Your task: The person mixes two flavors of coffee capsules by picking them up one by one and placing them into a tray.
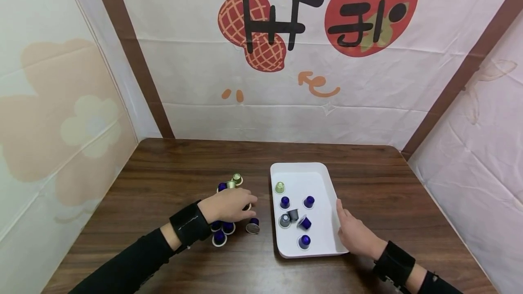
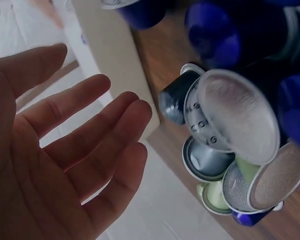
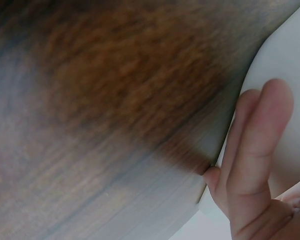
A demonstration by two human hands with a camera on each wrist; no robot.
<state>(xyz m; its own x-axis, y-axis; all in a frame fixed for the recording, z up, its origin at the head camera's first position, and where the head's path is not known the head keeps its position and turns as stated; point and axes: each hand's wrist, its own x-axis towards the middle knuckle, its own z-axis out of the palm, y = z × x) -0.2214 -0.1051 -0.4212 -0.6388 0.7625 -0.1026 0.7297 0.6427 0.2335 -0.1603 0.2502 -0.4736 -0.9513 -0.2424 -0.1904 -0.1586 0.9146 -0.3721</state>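
My left hand [image 1: 232, 205] is over a cluster of coffee capsules on the table, its fingers apart and nothing between them in the left wrist view. Under and around it lie blue capsules [image 1: 219, 238], green capsules [image 1: 237, 178] and, in the left wrist view, a grey capsule [image 2: 205, 159]. Just below the fingertips, one dark capsule [image 1: 253, 226] lies with its foil lid showing. My right hand [image 1: 356, 232] rests its fairly straight fingers [image 3: 257, 135] along the right side of a white tray [image 1: 323, 176]; its thumb is mostly hidden.
Inside the tray are several blue capsules [image 1: 309, 201], a green capsule [image 1: 279, 187] and grey capsules [image 1: 284, 220], some upright and some tipped over. The brown wooden table [image 1: 171, 167] meets a printed cloth [image 1: 196, 121] at the back, with more cloth at both sides.
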